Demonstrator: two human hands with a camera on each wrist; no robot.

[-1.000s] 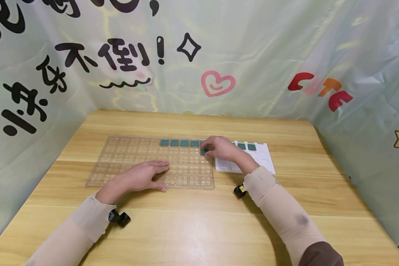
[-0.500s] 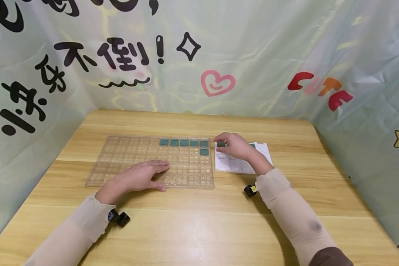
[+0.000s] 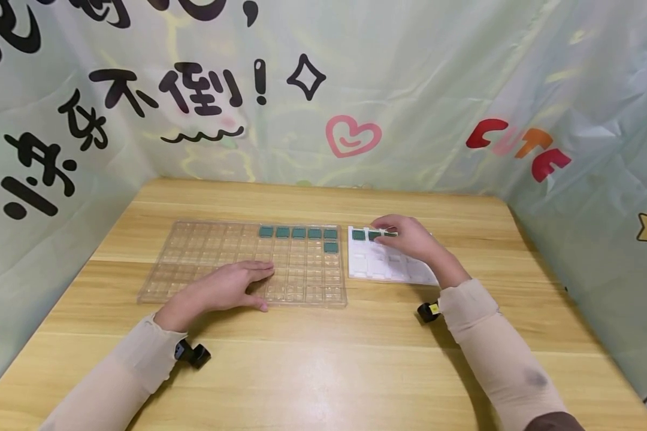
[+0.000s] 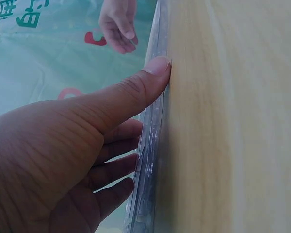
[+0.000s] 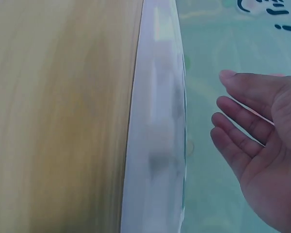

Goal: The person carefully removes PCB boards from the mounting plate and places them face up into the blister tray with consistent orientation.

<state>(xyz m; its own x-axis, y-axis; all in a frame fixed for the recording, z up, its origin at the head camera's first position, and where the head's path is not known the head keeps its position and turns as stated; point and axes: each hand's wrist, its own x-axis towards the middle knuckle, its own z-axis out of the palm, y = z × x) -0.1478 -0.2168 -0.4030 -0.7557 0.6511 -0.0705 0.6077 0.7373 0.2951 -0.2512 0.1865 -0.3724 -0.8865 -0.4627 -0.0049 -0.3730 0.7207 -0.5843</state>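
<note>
My left hand [image 3: 218, 293] rests on the front part of a clear plastic grid tray [image 3: 194, 257], its thumb against the near edge and fingers extended over the cells. In the left wrist view the thumb [image 4: 150, 73] lies along the tray's side. Several small dark green square chips [image 3: 299, 232] sit in the tray's back row, and another green chip [image 3: 330, 247] sits just in front at the right end. My right hand [image 3: 410, 239] hovers at the back of a white tray [image 3: 377, 266], thumb and fingers apart around a green chip. Two more green chips [image 3: 358, 235] show left of it.
The white tray stands right beside the clear tray's right edge. Both lie on a wooden table [image 3: 313, 359]. A printed cloth [image 3: 410, 90] hangs behind and on both sides. A small black wrist camera [image 3: 194, 353] sits at each wrist.
My right hand has left the clear tray's right end, leaving a green chip in its second row, and has moved right over the white tray's chips. The left hand stays put.
</note>
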